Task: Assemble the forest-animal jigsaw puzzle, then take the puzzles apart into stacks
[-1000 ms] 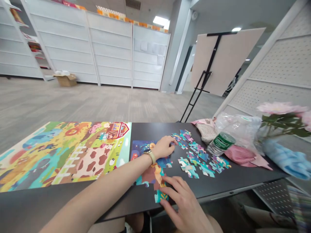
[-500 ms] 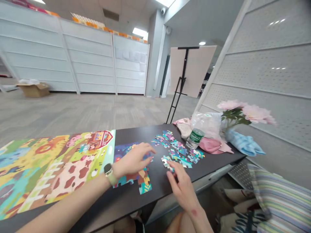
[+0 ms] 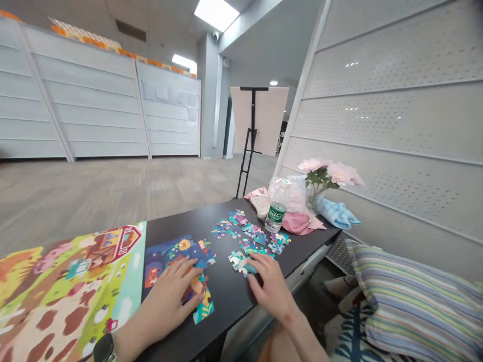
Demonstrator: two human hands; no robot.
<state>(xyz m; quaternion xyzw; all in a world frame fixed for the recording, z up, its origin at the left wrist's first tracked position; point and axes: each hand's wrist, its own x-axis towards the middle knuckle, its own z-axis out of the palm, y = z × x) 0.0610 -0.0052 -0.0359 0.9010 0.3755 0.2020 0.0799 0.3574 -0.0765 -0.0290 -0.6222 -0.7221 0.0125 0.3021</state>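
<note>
My left hand lies with its fingers spread over the partly joined jigsaw puzzle, a dark blue night scene with orange and teal parts, and covers some of it. A watch sits on that wrist. My right hand rests at the near side of a group of loose puzzle pieces, thumb and fingers apart. Its fingertips reach a pale teal puzzle piece; I see nothing gripped. Left of the joined puzzle is a farm-picture board with a cow, a barn and a fence.
On the dark table behind the pieces stands a water bottle. Near it are pink cloth, a vase of pink flowers and a blue cloth. A striped cushion is at the right. Beyond stands an easel.
The view has turned right. My left hand has come down and back, from above the puzzle's right part to lying flat on it. My right hand stays by the loose pieces, slightly farther over them.
</note>
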